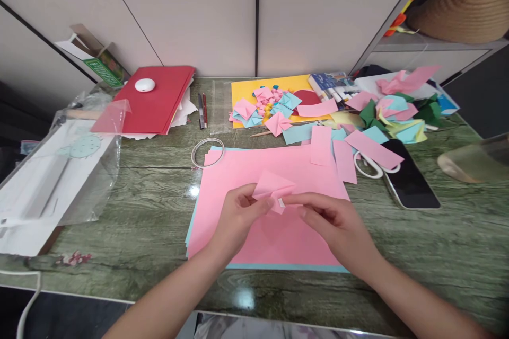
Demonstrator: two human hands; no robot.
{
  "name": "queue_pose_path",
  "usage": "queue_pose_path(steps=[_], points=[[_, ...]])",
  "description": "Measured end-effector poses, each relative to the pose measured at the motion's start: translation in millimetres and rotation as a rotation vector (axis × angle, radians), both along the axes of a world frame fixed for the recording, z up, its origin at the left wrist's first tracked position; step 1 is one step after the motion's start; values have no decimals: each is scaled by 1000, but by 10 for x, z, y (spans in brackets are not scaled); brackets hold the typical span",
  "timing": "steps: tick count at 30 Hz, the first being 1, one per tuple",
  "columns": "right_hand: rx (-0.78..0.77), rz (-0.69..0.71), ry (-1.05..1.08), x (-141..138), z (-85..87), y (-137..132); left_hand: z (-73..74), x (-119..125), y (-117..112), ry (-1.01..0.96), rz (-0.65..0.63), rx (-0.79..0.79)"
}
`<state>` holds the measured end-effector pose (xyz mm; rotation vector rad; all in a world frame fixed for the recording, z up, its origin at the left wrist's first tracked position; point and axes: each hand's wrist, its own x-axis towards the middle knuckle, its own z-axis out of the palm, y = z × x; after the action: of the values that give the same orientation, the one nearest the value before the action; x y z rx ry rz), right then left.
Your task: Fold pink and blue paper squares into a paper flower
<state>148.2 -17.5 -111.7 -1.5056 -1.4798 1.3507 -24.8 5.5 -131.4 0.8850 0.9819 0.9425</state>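
My left hand [234, 217] pinches a small folded pink paper piece [273, 186] from the left. My right hand [336, 228] meets it from the right, its fingertips pressed on a tiny white bit [281, 202], perhaps tape, at the piece's lower edge. Both hands hover over a large pink sheet [278, 169] that lies on a light blue sheet [286, 267] on the green marbled table [151, 190]. A roll of tape [207, 152] lies just beyond the pink sheet's far left corner.
Pink strips [344, 160], white-handled scissors [371, 169] and a black phone [411, 183] lie at the right. A yellow sheet [246, 90] holds folded pink and blue pieces. Coloured scraps pile at the far right. A red folder [159, 96], pens [202, 110] and a plastic bag [59, 175] sit left.
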Motion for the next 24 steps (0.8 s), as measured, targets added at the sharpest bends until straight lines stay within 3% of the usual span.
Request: queue_pose_path(steps=[6, 14, 24], points=[[89, 21, -112, -13, 6, -22, -9, 5, 3, 7, -5, 7], [384, 89, -357, -11, -46, -73, -34, 22, -1, 129, -1, 40], [690, 121, -445, -57, -38, -82, -23, 46, 12, 133, 18, 30]])
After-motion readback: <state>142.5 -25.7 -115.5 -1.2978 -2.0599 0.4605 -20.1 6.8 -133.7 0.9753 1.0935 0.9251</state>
